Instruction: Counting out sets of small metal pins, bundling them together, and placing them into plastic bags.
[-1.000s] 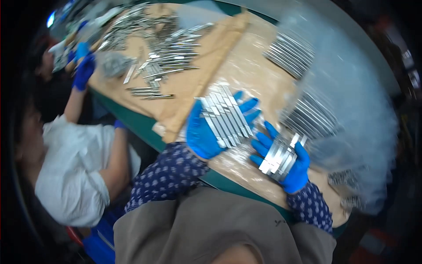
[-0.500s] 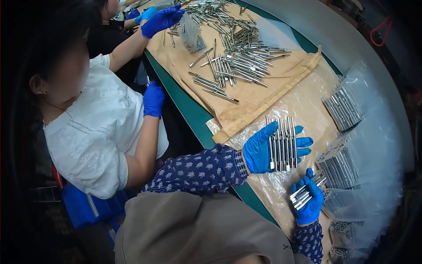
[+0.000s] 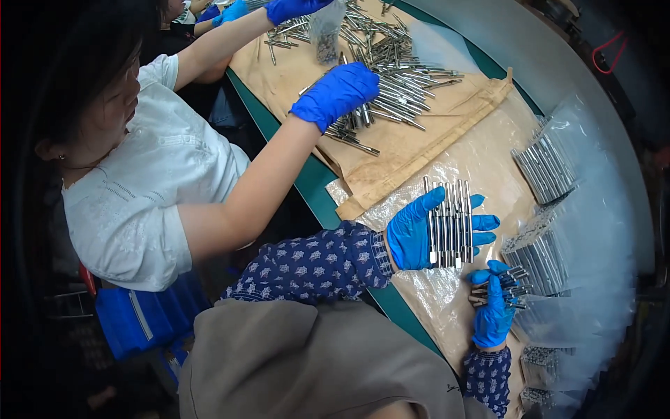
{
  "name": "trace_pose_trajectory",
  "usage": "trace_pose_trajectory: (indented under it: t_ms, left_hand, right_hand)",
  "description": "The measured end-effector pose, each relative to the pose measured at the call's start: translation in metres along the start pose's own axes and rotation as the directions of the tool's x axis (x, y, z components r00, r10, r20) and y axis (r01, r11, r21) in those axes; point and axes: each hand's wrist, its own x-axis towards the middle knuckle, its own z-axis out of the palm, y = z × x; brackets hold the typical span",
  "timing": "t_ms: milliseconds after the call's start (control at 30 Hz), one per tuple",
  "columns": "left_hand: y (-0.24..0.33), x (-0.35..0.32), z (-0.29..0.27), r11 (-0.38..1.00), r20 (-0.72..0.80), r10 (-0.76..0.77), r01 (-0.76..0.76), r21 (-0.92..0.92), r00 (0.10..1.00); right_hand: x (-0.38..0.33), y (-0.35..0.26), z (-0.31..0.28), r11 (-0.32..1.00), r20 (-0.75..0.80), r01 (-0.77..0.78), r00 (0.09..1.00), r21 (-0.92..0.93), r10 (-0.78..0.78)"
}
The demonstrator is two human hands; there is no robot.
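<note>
In its blue glove, my left hand (image 3: pixel 412 234) is palm up with a row of slim silver metal rods (image 3: pixel 450 223) across it. The thumb rests against the row's edge, and the fingertips stick out beyond the far side. My right hand (image 3: pixel 493 314), also gloved in blue, is lower and to the right. Its fingers are wrapped round a bunch of short-looking metal rods (image 3: pixel 508 285), seen mostly from their dark, hollow-looking ends. The two hands are apart, both above the plastic-covered table.
Bagged stacks of rods (image 3: pixel 544 171) line the right side under clear plastic (image 3: pixel 593 230). A loose pile of rods (image 3: pixel 391 91) lies on brown paper (image 3: pixel 279 77) at the far side. On the left, a co-worker in a white top (image 3: pixel 160 167) reaches over that pile, holding a clear bag (image 3: pixel 326 35).
My right hand has turned its bunch so that the rod ends show. My left hand has barely moved. The co-worker's near hand has reached out to the pile.
</note>
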Motion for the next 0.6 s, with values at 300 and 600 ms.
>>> trace_pose_trajectory:
  t_ms: [300, 600]
  left_hand:
    - [-0.004, 0.008, 0.015, 0.965, -0.096, 0.021, 0.005, 0.261, 0.995]
    - [-0.018, 0.010, 0.010, 0.967, -0.164, -0.126, 0.158, 0.198, 0.978]
  right_hand:
    - [0.016, 0.004, -0.006, 0.873, -0.011, -0.121, 0.990, 0.472, 0.143]
    - [0.005, -0.065, -0.007, 0.957, 0.382, 0.280, 0.894, -0.073, -0.232]
